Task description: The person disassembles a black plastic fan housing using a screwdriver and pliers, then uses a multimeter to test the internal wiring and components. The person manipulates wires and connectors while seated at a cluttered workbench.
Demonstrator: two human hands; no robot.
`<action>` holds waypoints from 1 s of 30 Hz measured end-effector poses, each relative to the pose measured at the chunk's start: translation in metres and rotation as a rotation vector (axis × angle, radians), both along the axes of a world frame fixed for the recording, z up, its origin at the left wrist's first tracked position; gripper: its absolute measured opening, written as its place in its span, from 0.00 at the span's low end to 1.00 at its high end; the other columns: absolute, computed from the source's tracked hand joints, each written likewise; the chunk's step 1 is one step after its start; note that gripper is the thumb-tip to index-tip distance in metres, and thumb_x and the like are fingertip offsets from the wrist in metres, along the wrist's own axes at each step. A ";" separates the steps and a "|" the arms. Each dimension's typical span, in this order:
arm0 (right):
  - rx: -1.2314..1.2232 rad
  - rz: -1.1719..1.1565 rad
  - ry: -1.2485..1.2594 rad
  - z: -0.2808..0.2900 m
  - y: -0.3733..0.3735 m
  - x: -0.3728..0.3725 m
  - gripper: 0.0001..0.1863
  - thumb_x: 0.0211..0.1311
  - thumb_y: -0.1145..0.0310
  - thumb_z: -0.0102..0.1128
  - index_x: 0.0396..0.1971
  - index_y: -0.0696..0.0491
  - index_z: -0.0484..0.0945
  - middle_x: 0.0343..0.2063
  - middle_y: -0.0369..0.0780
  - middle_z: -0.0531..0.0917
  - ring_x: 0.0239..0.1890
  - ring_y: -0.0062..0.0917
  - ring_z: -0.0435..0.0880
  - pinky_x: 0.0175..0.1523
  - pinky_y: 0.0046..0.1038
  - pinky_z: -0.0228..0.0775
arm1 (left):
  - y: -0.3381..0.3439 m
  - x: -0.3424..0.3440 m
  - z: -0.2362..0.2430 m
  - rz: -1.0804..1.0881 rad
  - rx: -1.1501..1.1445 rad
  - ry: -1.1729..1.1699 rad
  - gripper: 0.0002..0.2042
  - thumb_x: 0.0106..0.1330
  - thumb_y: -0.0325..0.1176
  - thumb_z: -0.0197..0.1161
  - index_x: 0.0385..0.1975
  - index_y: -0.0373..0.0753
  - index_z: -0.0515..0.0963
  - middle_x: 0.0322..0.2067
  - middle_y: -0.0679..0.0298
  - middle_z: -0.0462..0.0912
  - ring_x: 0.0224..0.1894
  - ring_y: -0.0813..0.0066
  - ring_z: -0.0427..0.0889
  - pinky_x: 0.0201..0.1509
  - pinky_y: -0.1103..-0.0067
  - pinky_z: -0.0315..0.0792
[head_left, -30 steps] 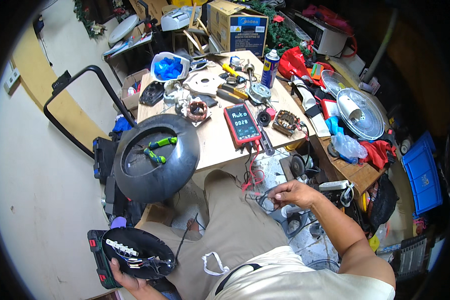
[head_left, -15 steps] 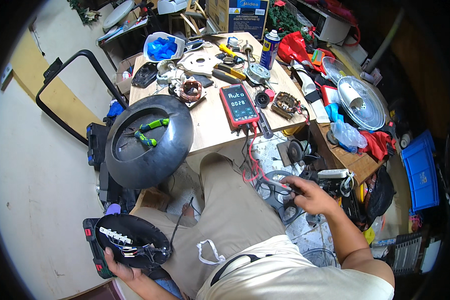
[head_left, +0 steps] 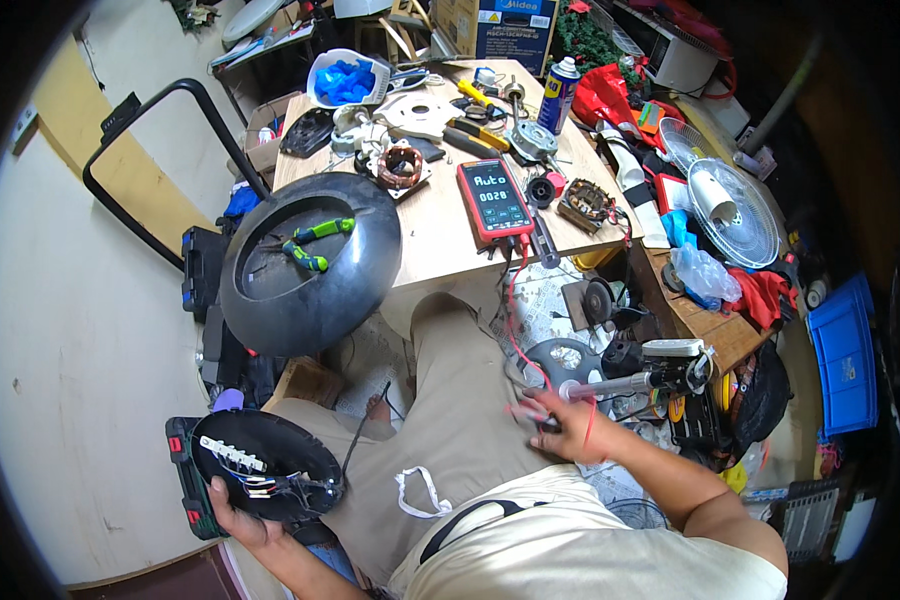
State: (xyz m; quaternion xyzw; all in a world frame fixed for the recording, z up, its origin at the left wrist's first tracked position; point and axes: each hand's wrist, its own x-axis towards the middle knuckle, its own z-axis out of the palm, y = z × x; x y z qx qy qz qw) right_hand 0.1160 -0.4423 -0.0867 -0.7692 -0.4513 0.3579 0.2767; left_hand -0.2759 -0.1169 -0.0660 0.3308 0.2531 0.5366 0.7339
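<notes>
My left hand (head_left: 236,515) is closed on a black round base (head_left: 300,460), tilted open to show a white connector strip (head_left: 230,452) and wires, with a dark green case (head_left: 184,485) behind it. My right hand (head_left: 568,430) is closed on test probes (head_left: 533,414), blurred, over my right thigh. A red lead runs from them up to the red multimeter (head_left: 493,200) at the table's front. Left of the meter, a big black round housing (head_left: 310,320) holds green-and-black pliers (head_left: 315,260).
The wooden table (head_left: 430,250) carries motor parts, tools, a spray can (head_left: 555,100) and a white tub (head_left: 320,85). A side bench with fan guards (head_left: 745,230), a blue bin (head_left: 840,350) and floor clutter crowd the right. A black trolley handle (head_left: 195,90) stands left.
My right hand has moved down and leftward over my thigh with the probes. My left hand stays on the base. The view has shifted slightly, raising the table in the picture.
</notes>
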 end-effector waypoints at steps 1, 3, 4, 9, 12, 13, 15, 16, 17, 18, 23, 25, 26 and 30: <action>-0.227 0.112 -0.341 0.000 -0.003 -0.008 0.48 0.65 0.57 0.72 0.80 0.48 0.56 0.29 0.53 0.88 0.31 0.54 0.89 0.40 0.53 0.81 | 0.000 -0.001 0.000 -0.003 -0.006 -0.005 0.32 0.75 0.45 0.65 0.73 0.34 0.70 0.66 0.52 0.81 0.65 0.55 0.82 0.73 0.58 0.75; -0.200 0.063 -0.365 0.016 -0.009 -0.001 0.49 0.65 0.55 0.71 0.81 0.47 0.55 0.28 0.53 0.87 0.31 0.55 0.88 0.39 0.54 0.81 | 0.002 -0.002 0.001 -0.013 -0.013 -0.011 0.31 0.75 0.44 0.64 0.73 0.34 0.70 0.66 0.52 0.80 0.66 0.55 0.82 0.73 0.58 0.74; -0.189 0.025 -0.381 0.027 -0.010 0.006 0.49 0.65 0.55 0.71 0.81 0.47 0.54 0.27 0.53 0.87 0.30 0.55 0.88 0.39 0.54 0.81 | 0.003 -0.002 0.000 -0.041 -0.004 -0.021 0.31 0.75 0.44 0.64 0.73 0.34 0.70 0.67 0.52 0.80 0.66 0.55 0.81 0.73 0.58 0.74; -0.043 -0.037 -0.632 0.099 -0.020 0.049 0.31 0.64 0.65 0.72 0.68 0.50 0.75 0.32 0.49 0.89 0.33 0.46 0.90 0.40 0.45 0.84 | 0.007 0.001 -0.007 -0.038 -0.005 -0.006 0.30 0.76 0.42 0.63 0.73 0.34 0.70 0.67 0.52 0.80 0.67 0.55 0.81 0.74 0.57 0.74; 0.340 -0.231 -0.458 0.136 -0.039 0.067 0.16 0.67 0.74 0.65 0.53 0.56 0.85 0.43 0.48 0.90 0.39 0.34 0.92 0.47 0.35 0.84 | 0.004 0.001 -0.010 0.034 0.004 0.036 0.30 0.76 0.43 0.63 0.73 0.34 0.70 0.67 0.52 0.80 0.67 0.55 0.81 0.74 0.57 0.74; 0.743 -0.302 -0.478 0.136 -0.041 0.072 0.14 0.68 0.74 0.63 0.51 0.57 0.85 0.40 0.43 0.89 0.35 0.26 0.89 0.45 0.31 0.83 | 0.004 0.001 -0.010 0.056 0.007 0.048 0.30 0.76 0.43 0.63 0.73 0.34 0.70 0.67 0.52 0.80 0.66 0.55 0.81 0.74 0.57 0.74; 1.079 -0.570 0.014 0.136 -0.058 0.080 0.10 0.71 0.70 0.64 0.47 0.57 0.85 0.24 0.34 0.78 0.25 0.21 0.80 0.36 0.29 0.79 | 0.004 0.001 -0.009 0.036 -0.011 0.044 0.30 0.76 0.43 0.64 0.73 0.34 0.70 0.67 0.52 0.80 0.66 0.55 0.81 0.74 0.57 0.74; 1.151 -0.656 0.285 0.129 -0.068 0.084 0.08 0.71 0.68 0.65 0.43 0.55 0.84 0.20 0.33 0.73 0.22 0.20 0.77 0.33 0.30 0.77 | 0.004 0.001 -0.009 0.024 -0.019 0.039 0.31 0.75 0.44 0.64 0.73 0.34 0.70 0.67 0.52 0.80 0.66 0.55 0.81 0.74 0.57 0.74; 1.098 -0.651 0.510 0.120 -0.079 0.089 0.07 0.70 0.66 0.67 0.39 0.53 0.83 0.17 0.31 0.69 0.19 0.20 0.74 0.29 0.30 0.75 | 0.004 0.000 -0.008 0.003 -0.025 0.027 0.31 0.75 0.44 0.65 0.73 0.34 0.70 0.67 0.52 0.80 0.66 0.55 0.81 0.73 0.57 0.74; 1.011 -0.696 0.730 0.095 -0.084 0.090 0.07 0.69 0.64 0.68 0.34 0.51 0.82 0.14 0.29 0.65 0.17 0.20 0.72 0.25 0.31 0.73 | 0.005 0.000 -0.008 -0.018 -0.030 0.014 0.31 0.75 0.44 0.65 0.73 0.34 0.70 0.67 0.52 0.80 0.66 0.55 0.81 0.73 0.57 0.74; -0.240 -1.042 0.794 -0.101 -0.095 0.035 0.11 0.71 0.61 0.69 0.29 0.47 0.78 0.16 0.29 0.71 0.15 0.20 0.69 0.19 0.32 0.67 | 0.008 -0.001 -0.010 -0.018 -0.017 0.031 0.31 0.75 0.45 0.65 0.73 0.35 0.71 0.67 0.52 0.80 0.66 0.55 0.82 0.73 0.59 0.75; -0.383 -0.941 0.811 -0.167 -0.104 0.028 0.09 0.72 0.61 0.69 0.32 0.47 0.81 0.17 0.31 0.73 0.17 0.21 0.72 0.22 0.37 0.71 | 0.008 -0.001 -0.007 -0.018 -0.019 0.042 0.30 0.76 0.45 0.65 0.72 0.35 0.71 0.66 0.53 0.81 0.66 0.56 0.82 0.73 0.58 0.75; -0.407 -0.894 0.756 -0.196 -0.105 0.025 0.09 0.73 0.60 0.68 0.34 0.49 0.84 0.19 0.33 0.77 0.19 0.22 0.76 0.25 0.40 0.75 | 0.008 0.000 -0.005 -0.026 -0.017 0.048 0.30 0.76 0.44 0.65 0.72 0.35 0.71 0.66 0.53 0.81 0.66 0.56 0.82 0.73 0.58 0.75; -0.232 -0.605 0.394 -0.286 -0.090 0.034 0.17 0.71 0.55 0.66 0.45 0.53 0.92 0.31 0.44 0.90 0.29 0.34 0.89 0.40 0.40 0.85 | 0.003 0.006 0.005 -0.114 -0.023 0.024 0.30 0.75 0.44 0.64 0.73 0.35 0.71 0.66 0.53 0.81 0.66 0.56 0.81 0.73 0.57 0.75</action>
